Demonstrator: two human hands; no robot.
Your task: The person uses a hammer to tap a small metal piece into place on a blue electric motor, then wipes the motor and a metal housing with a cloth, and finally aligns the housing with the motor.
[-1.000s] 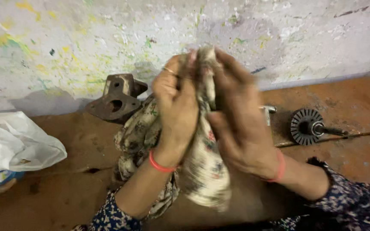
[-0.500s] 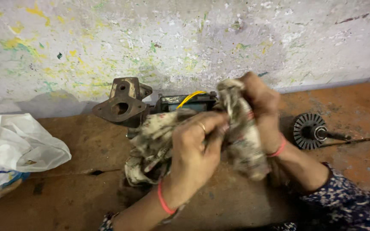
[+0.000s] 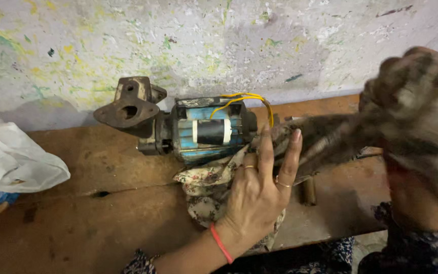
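We saw the patterned cloth [image 3: 206,190] bunched on the wooden counter [image 3: 92,213], just in front of the blue-and-rust pump motor [image 3: 204,131], its far end stretched up to the right. The left hand [image 3: 259,195] rested flat on the cloth, fingers spread, nothing pinched, so that grip was apart. The right hand [image 3: 422,116] was blurred and raised at the right, fist wrapped in the cloth's other end; that grip read as clamped on the cloth. So the cloth lay under the left palm and ran taut between both hands, touching the motor's near side. We judged good wiping here needed a firm left press to anchor the cloth, and keeping clear of the yellow wires [image 3: 244,100] on top. A white plastic bag [image 3: 11,162] lay well apart at left; paint-splattered wall [image 3: 219,40] behind.
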